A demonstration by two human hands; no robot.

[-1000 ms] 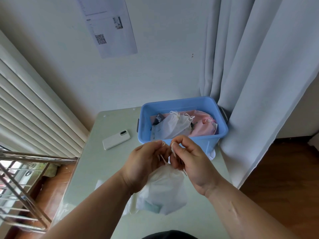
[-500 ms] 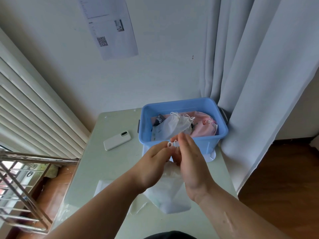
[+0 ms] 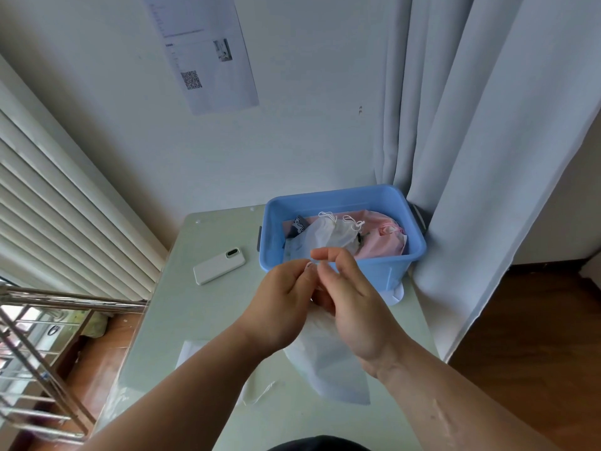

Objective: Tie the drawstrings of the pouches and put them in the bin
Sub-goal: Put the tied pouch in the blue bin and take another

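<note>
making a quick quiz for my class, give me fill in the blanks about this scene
The left hand and right hand pinch the drawstring of a ____ pouch.
The bin is ____.
The phone lies on the table to the bin's ____.
Inside the bin, the rightmost pouch is ____.
Missing words: white; blue; left; pink.

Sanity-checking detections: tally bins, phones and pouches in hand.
Bin: 1
Phone: 1
Held pouch: 1
Total: 3
</note>
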